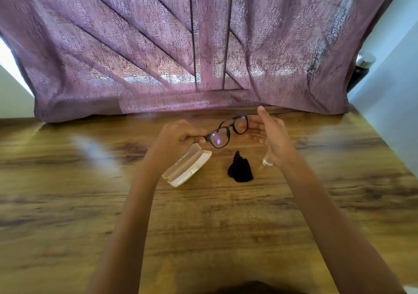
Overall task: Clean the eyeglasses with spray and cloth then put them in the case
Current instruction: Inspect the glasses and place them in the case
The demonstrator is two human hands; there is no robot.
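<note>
My left hand (pixel 178 136) grips black-framed eyeglasses (pixel 228 130) by their left end and holds them above the wooden table (pixel 203 214). My right hand (pixel 269 133) is beside the glasses' right lens, fingers spread, not closed on anything. Below the glasses lies an open pale pink case (pixel 187 168), its lid folded back. A crumpled black cloth (pixel 239 168) rests to the right of the case. A small clear spray bottle (pixel 267 160) stands behind my right wrist, mostly hidden.
A purple patterned curtain (pixel 203 44) hangs along the table's far edge. A dark bottle with a metal cap (pixel 362 67) stands at the far right by the wall.
</note>
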